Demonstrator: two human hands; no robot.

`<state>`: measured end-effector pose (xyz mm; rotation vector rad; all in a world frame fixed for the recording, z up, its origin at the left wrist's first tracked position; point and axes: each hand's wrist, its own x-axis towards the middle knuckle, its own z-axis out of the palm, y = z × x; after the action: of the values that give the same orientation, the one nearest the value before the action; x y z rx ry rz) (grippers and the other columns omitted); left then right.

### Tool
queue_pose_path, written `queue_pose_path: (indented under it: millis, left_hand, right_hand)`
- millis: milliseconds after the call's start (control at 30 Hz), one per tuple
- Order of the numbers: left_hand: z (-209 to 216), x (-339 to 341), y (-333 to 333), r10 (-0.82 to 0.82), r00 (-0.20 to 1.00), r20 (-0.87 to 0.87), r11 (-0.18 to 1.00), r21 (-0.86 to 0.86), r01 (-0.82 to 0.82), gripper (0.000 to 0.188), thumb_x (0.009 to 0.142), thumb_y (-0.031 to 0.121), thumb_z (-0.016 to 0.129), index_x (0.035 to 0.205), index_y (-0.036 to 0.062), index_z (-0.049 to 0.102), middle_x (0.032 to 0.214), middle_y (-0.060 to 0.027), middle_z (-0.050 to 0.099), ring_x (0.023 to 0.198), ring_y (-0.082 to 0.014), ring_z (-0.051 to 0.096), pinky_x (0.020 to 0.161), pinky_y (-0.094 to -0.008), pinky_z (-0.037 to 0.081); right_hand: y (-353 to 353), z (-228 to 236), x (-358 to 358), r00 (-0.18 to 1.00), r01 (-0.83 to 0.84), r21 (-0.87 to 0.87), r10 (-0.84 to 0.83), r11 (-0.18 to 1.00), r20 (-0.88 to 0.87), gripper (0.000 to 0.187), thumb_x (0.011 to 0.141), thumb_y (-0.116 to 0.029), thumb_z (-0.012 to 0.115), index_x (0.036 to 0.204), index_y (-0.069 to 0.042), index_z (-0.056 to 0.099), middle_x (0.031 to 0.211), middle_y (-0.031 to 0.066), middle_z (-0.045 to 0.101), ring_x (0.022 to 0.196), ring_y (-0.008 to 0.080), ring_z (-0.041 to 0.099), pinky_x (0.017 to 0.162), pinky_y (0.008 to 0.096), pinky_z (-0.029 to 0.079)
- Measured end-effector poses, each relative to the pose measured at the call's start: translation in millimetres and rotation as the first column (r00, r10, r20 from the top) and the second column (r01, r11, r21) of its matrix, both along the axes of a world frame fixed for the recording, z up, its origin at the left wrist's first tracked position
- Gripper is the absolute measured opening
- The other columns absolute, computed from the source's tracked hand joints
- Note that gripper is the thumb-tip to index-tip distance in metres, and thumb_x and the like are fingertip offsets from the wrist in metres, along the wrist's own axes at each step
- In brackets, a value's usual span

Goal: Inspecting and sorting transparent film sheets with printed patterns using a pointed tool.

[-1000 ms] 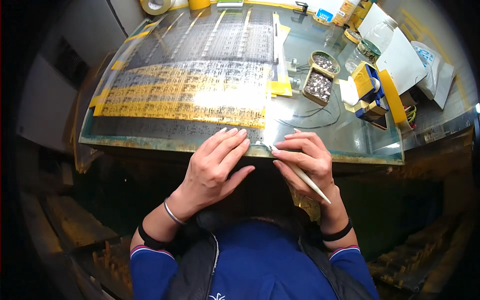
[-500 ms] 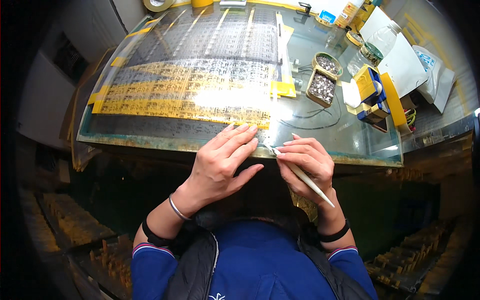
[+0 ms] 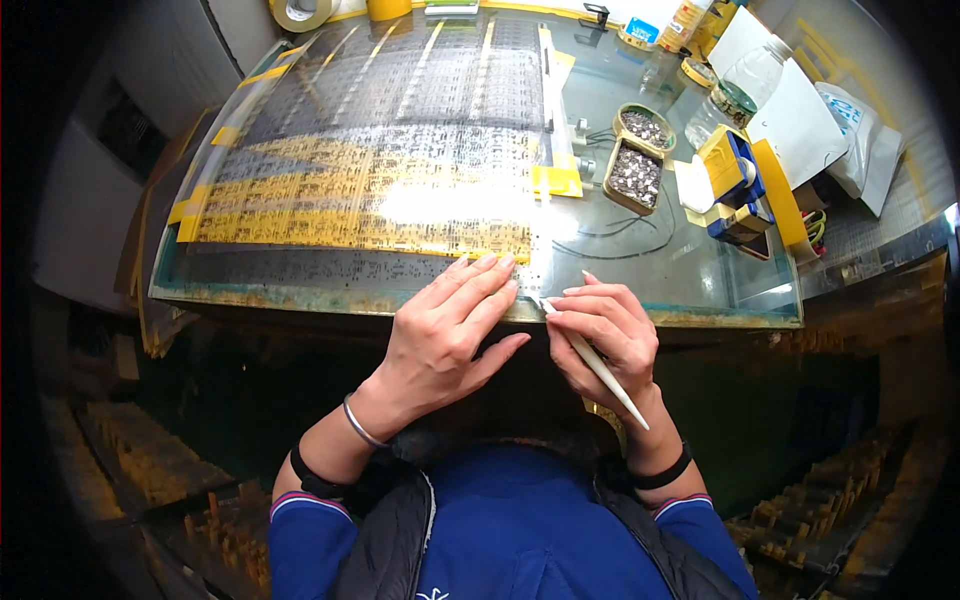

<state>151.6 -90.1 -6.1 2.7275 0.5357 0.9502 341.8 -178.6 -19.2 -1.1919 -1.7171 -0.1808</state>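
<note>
My left hand (image 3: 445, 325) lies flat with fingers stretched out. Its fingertips rest at the front edge of a large film sheet (image 3: 330, 180) covered in small dark print, with yellow beneath its near part. Close to it on the right, my right hand (image 3: 615, 325) is closed in a pen grip. It holds a white, tapered pen-like tool (image 3: 610, 378) with a small metal tip. That tip points at the front edge of the glass tabletop (image 3: 600, 265), just right of my left fingertips. Whether it touches the glass I cannot tell.
Two small containers of dark and pale bits (image 3: 634, 175) stand right of the film. Beyond them are a clear bottle (image 3: 752, 85), a blue and yellow tape dispenser (image 3: 735, 175), and a white plastic bag (image 3: 855, 140). Thin dark cables (image 3: 625, 252) lie on the glass. A tape roll (image 3: 302, 12) sits far left.
The view has shifted slightly, so the table's things appear a little further left. The back end of the white tool has swung left and toward me. My left hand stays pressed flat.
</note>
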Motion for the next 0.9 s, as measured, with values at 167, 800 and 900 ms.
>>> queue_pose_path:
  millis: [167,800,900]
  left_hand:
    - [0.9,0.0,-0.5,0.001,1.0,0.004,1.0,0.001,-0.001,0.047,0.072,0.02,0.082,0.11,-0.0001,0.064,0.125,-0.0161,0.062,0.118,-0.0315,0.059,0.103,-0.0428,0.046]
    - [1.0,4.5,-2.0,0.017,1.0,-0.016,0.999,0.028,-0.017,0.047,0.072,0.021,0.081,0.113,0.0023,0.065,0.123,-0.0151,0.062,0.116,-0.0309,0.06,0.101,-0.0413,0.048]
    - [4.0,7.2,-1.6,0.02,1.0,-0.005,1.0,0.004,-0.02,0.043,0.068,0.019,0.08,0.106,0.0018,0.067,0.121,-0.0149,0.063,0.112,-0.0304,0.062,0.096,-0.0397,0.051]
  right_hand:
    - [0.1,-0.6,-1.1,1.0,0.003,0.004,-0.003,1.0,-0.005,0.025,0.066,0.002,0.077,0.088,-0.006,0.069,0.086,0.0073,0.069,0.082,0.0258,0.068,0.084,0.0413,0.055]
    - [-4.7,-3.1,-11.9,0.994,0.102,0.011,-0.102,0.995,0.027,0.023,0.066,0.001,0.076,0.086,-0.007,0.068,0.084,0.0064,0.069,0.082,0.0254,0.068,0.089,0.0459,0.055]
    - [-6.2,-1.6,-19.3,0.981,0.18,0.011,-0.18,0.984,0.079,0.02,0.067,0.0,0.074,0.084,-0.007,0.067,0.083,0.0058,0.067,0.082,0.0252,0.067,0.088,0.0463,0.055]
